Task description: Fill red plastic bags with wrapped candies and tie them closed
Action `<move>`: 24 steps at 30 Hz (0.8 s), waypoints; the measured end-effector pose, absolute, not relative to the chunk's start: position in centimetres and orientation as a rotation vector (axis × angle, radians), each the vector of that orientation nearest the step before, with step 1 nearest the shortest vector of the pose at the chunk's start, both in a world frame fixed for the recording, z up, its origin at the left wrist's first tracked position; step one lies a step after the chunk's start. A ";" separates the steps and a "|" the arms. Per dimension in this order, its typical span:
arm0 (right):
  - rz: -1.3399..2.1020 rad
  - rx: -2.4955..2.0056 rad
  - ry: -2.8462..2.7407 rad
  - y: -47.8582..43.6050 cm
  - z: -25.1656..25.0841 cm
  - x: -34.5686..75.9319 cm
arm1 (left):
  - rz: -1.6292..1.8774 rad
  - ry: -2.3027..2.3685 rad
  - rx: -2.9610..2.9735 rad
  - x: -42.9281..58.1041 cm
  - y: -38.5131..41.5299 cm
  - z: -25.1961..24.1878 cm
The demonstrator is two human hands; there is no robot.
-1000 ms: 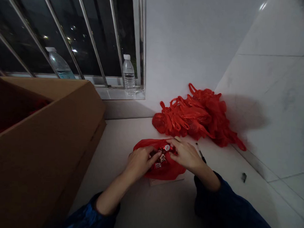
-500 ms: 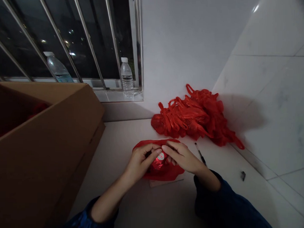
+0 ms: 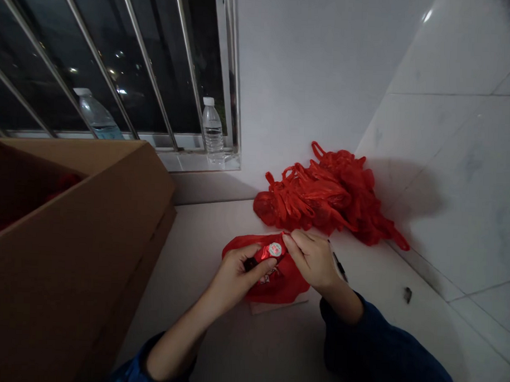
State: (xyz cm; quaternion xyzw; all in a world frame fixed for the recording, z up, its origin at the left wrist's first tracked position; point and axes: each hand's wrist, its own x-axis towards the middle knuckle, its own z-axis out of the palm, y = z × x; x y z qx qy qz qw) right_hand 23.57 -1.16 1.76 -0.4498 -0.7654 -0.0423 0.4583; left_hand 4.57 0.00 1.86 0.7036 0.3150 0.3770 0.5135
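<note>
Above the desk (image 3: 372, 306), gripping with fingers of left hand (image 3: 234, 271) a shiny red packet (image 3: 265, 252) with round white label (image 3: 275, 249), just over the spread red bag (image 3: 296, 284); pinching with fingers of right hand (image 3: 315, 260) a small red edge (image 3: 284, 235), cannot tell of which thing; behind, near the wall (image 3: 296, 75), heaped red bags (image 3: 322, 193); beside right hand, black pen (image 3: 341, 266), partly hidden.

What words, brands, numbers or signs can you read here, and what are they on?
Nothing is readable here.
Round white sticker on the shiny red packet: reddish marks, too small to read.
White markings below, on or inside the red bag: too blurred.
Bottles by the window: no readable label.
</note>
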 end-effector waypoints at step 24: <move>0.419 -1.111 -1.857 -1.1 1.8 23.8 | 0.816 0.770 1.901 4.0 -0.1 2.6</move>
